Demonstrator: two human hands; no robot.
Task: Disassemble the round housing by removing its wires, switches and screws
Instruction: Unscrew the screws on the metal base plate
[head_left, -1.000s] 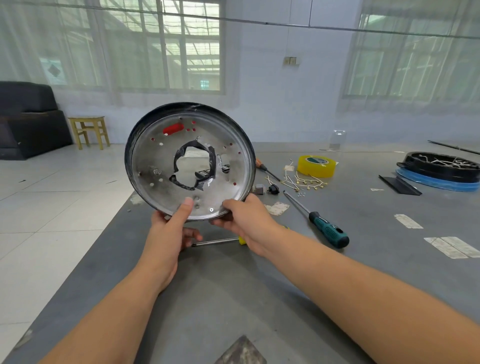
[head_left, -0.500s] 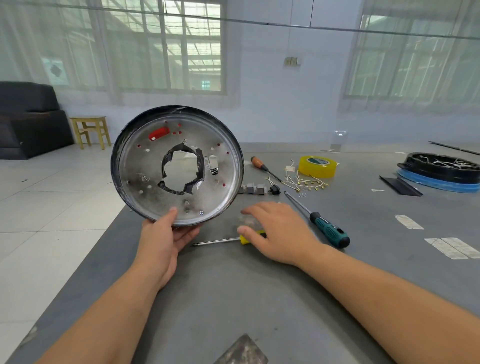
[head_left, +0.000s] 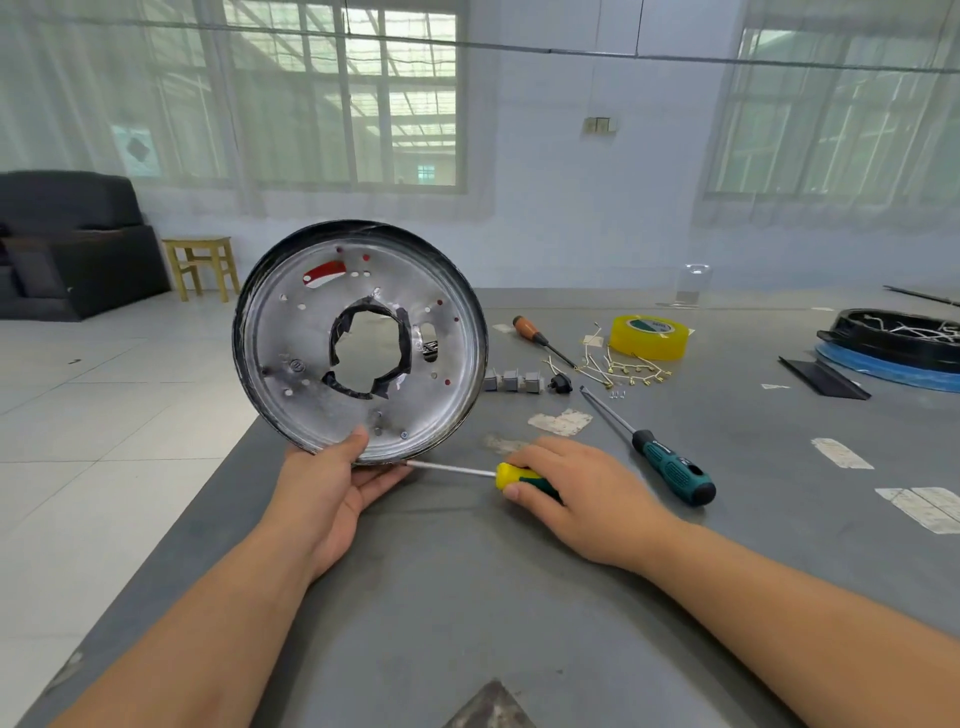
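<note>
Round housing (head_left: 358, 340) dull metal disc, L hand (head_left: 327, 488) fingers pinching rim, R hand (head_left: 582, 493) fingers curled on yellow-green screwdriver (head_left: 511, 475)

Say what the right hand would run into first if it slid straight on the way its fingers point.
The right hand, closed over the yellow-handled screwdriver, points left along the table; it would likely first meet the left hand under the round housing, though depth is uncertain.

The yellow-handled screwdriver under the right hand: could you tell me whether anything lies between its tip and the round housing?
Nothing visible does. The right hand closes on the yellow-handled screwdriver, lying on the table; its bare shaft runs left to the round housing, which the left hand holds upright.
</note>
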